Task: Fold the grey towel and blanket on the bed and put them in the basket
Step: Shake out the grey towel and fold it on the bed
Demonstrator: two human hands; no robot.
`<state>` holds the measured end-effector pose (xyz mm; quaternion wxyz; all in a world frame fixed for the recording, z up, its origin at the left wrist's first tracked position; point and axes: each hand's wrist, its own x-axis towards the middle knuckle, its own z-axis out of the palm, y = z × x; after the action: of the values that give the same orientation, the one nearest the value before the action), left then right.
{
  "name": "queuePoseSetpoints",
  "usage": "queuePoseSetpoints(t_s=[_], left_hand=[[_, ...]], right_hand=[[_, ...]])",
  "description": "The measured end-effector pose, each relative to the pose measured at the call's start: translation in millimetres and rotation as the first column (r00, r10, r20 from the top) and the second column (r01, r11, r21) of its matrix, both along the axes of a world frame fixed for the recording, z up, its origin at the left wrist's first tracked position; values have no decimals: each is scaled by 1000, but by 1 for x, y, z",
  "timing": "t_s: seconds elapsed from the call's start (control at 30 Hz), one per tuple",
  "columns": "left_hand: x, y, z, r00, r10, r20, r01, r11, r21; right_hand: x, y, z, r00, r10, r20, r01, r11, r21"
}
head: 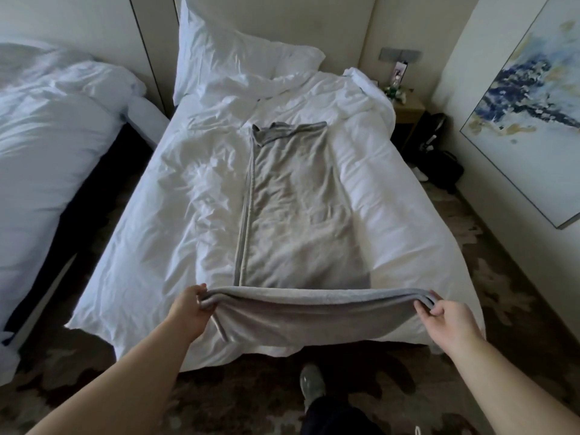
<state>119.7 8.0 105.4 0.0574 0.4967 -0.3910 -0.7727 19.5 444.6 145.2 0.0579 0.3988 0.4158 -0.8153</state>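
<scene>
At foot of bed, your fingers pinching layered near edge of grey cloth; left hand gripping one corner, right hand other. You're stretching edge taut, raised; rest lying lengthwise toward pillow. Soft, limp, likely light — will sag mid-span, so keep holding corners, all layers together. Basket not in view.

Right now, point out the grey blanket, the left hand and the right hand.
grey blanket (301, 196): head view, middle of the part lying flat on the bed.
left hand (187, 309): head view, back of the hand.
right hand (447, 320): head view, back of the hand.
</scene>
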Motion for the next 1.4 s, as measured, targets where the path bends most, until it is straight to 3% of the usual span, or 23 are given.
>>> queuePoseSetpoints(t_s=[0.07,0.1,0.2,0.3,0.43,0.57,0.77,0.9,1.13,1.23,1.4], left_hand=[[-25,-9,-10,995,96,-1,-95,994,58],[-37,-11,-13,990,139,-10,-138,987,77],[-82,-15,-16,996,90,23,-93,987,133],[-127,-20,-34,985,-40,166,59,993,-106],[-185,-31,-71,945,-60,320,143,960,-242],[-234,-42,-125,876,-78,475,290,872,-393],[-249,-47,-175,843,-28,538,264,892,-366],[-234,-46,-174,857,41,514,193,899,-393],[-157,-20,-173,829,10,559,221,912,-345],[-112,4,-190,806,49,589,174,932,-316],[-55,45,-233,808,124,575,-151,989,-2]], right_hand=[[-31,-13,1,997,54,63,-60,994,93],[-48,-16,-7,995,48,82,-54,996,68],[-104,-29,-34,977,178,118,-203,947,249],[-169,-36,-61,933,272,236,-351,832,430],[-242,-39,-109,870,345,353,-491,537,686],[-293,-46,-162,838,408,362,-535,486,691],[-313,-50,-221,824,380,421,-565,484,669],[-299,-49,-226,844,336,419,-536,557,634],[-225,-38,-223,786,409,464,-617,566,547],[-178,-33,-244,801,375,467,-586,649,485],[-106,-26,-294,733,262,628,-532,796,289]])
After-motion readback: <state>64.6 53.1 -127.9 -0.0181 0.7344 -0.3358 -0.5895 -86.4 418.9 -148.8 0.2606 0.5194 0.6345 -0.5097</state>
